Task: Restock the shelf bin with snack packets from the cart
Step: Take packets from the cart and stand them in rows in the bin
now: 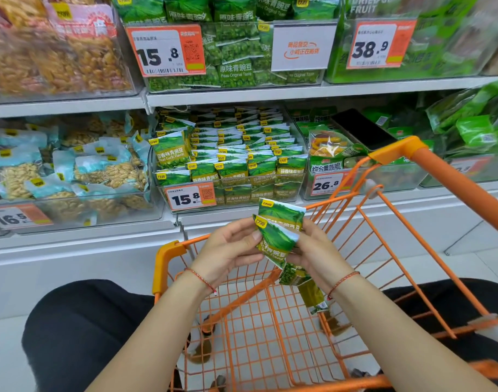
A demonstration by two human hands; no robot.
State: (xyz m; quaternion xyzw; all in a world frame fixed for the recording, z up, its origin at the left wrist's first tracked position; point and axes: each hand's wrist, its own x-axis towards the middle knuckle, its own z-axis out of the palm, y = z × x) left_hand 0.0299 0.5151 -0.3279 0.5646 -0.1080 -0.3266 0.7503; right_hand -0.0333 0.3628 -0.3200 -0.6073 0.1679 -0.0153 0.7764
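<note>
Above the orange wire cart [270,329] my two hands hold a small bunch of green garlic-pea snack packets [279,236]. My left hand [228,250] pinches the front packet at its left edge with the thumb. My right hand [315,253] grips the bunch from the right and behind, and more packets hang below it. Straight ahead on the lower shelf stands the clear shelf bin [231,193] with the 15.8 price tag, filled with rows of the same green packets. A few loose packets [315,301] lie low in the cart.
A bin of peanut packets [67,171] stands left of the pea bin, and a bin of mixed vegetable crisps [330,154] stands right. A black phone [361,128] lies on the right bin. The upper shelf holds more pea packets. The cart handle [451,179] runs along the right.
</note>
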